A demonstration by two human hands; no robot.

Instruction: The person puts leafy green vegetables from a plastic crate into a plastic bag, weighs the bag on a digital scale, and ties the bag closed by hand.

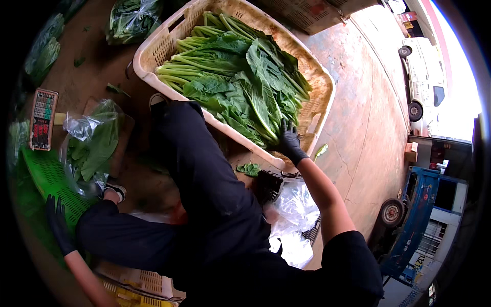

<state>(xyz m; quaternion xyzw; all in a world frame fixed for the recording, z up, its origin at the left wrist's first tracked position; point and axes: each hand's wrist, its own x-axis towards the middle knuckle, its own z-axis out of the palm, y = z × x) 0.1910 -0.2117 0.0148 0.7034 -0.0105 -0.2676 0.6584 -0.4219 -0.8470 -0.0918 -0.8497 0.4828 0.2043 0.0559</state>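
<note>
A large off-white plastic crate (pixel 146 71) holds a heap of leafy green vegetables (pixel 230 66) with pale stems and broad leaves. My right hand (pixel 290 142), in a black glove, reaches over the crate's near right corner. Its fingers are stretched out and touch the leaves; the thumb side is partly hidden. At the far left my left hand (pixel 57 222), also black-gloved, is beside a green plastic basket (pixel 56 176). Its fingers are extended and nothing shows in them. A clear bag of greens (pixel 92 148) stands just past that basket, next to a scale display (pixel 44 119) with lit digits.
More bagged greens (pixel 134 20) lie at the back left. Clear plastic bags (pixel 296 210) sit in a black crate (pixel 268 187) by my right side. Loose leaves (pixel 249 169) are on the floor. A blue truck (pixel 414 220) and a white vehicle (pixel 424 77) stand at the right.
</note>
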